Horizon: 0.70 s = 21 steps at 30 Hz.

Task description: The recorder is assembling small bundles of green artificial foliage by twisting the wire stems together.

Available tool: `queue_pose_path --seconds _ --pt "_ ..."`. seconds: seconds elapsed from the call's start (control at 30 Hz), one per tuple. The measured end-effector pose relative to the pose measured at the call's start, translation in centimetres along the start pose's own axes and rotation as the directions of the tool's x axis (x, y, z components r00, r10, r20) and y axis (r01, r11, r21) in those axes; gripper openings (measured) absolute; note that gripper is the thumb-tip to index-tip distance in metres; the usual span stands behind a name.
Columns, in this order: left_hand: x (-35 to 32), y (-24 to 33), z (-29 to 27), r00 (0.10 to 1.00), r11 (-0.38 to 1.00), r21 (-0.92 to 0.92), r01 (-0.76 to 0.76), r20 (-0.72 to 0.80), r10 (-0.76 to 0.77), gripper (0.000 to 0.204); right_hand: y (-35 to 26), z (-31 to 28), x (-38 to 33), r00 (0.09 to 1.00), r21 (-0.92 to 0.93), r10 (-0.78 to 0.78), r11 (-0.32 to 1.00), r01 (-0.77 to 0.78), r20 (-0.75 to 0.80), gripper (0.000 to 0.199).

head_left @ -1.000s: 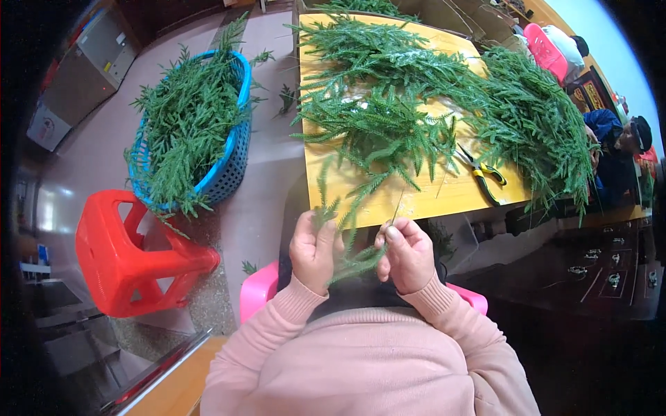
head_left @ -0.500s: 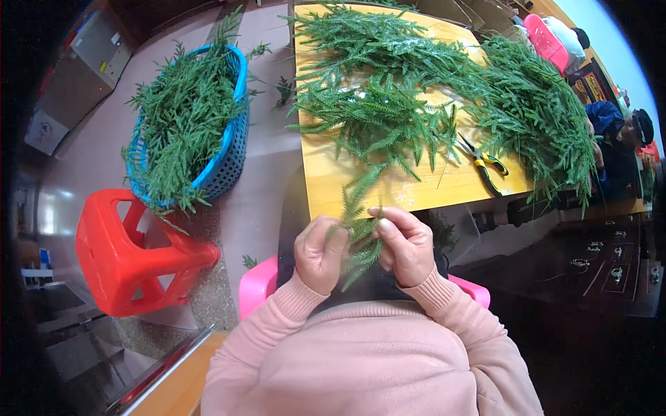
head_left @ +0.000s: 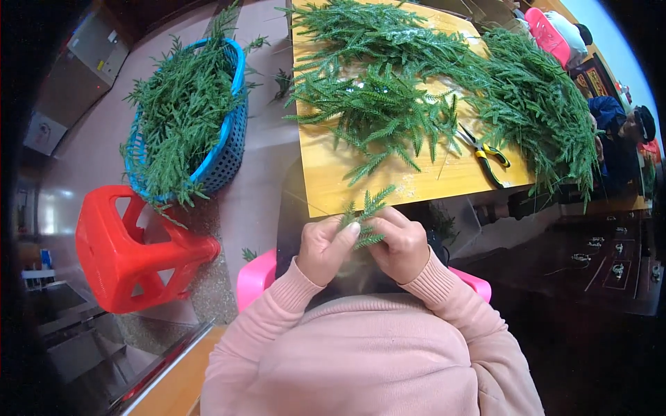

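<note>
Over my lap, just off the near edge of the table, both hands are closed around a small green artificial pine sprig (head_left: 372, 206). My left hand (head_left: 325, 251) pinches it with the thumb on top. My right hand (head_left: 400, 244) is curled against its right side, and those fingertips are partly hidden. Beyond them on the yellow wooden table (head_left: 322, 177) lies a loose heap of pine branches (head_left: 378, 104). Pliers (head_left: 483, 156) with yellow-and-black handles rest to the right of this heap, jaws pointing away to the left.
A blue plastic basket (head_left: 239, 135) piled with pine sprigs stands on the floor at left, a red stool (head_left: 114, 260) nearer me. Another big pile of branches (head_left: 538, 111) covers the table's right side. Past it sits a person in dark blue (head_left: 610, 132). A pink chair (head_left: 257, 281) is under me.
My hands have come closer together, and the right has turned with its fingers curled in. The sprig now points up and away, where before part of it hung down between the hands.
</note>
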<state>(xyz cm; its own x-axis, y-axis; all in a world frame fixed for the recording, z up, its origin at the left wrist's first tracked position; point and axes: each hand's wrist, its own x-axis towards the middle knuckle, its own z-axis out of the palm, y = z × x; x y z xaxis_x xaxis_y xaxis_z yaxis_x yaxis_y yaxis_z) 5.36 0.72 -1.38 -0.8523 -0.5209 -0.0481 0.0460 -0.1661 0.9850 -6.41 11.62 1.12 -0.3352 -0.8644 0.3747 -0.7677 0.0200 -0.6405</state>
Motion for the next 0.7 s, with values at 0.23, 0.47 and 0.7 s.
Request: queue_pose_path --seconds 0.23,0.47,0.7 --pt "0.1 0.1 -0.2 0.988 0.979 -0.141 0.150 0.055 -0.144 0.027 -0.4 -1.2 0.1 0.972 -0.278 -0.226 0.931 0.235 0.064 0.028" --pt "0.5 1.0 0.0 0.983 0.949 -0.258 0.182 0.063 -0.172 0.026 -0.4 -0.9 1.4 0.836 -0.449 -0.541 0.772 0.449 -0.094 0.035" --pt "0.3 0.7 -0.2 0.984 0.982 -0.074 0.176 0.028 -0.174 0.027 0.5 0.6 -0.2 0.979 -0.042 -0.205 0.978 0.206 0.007 0.018"
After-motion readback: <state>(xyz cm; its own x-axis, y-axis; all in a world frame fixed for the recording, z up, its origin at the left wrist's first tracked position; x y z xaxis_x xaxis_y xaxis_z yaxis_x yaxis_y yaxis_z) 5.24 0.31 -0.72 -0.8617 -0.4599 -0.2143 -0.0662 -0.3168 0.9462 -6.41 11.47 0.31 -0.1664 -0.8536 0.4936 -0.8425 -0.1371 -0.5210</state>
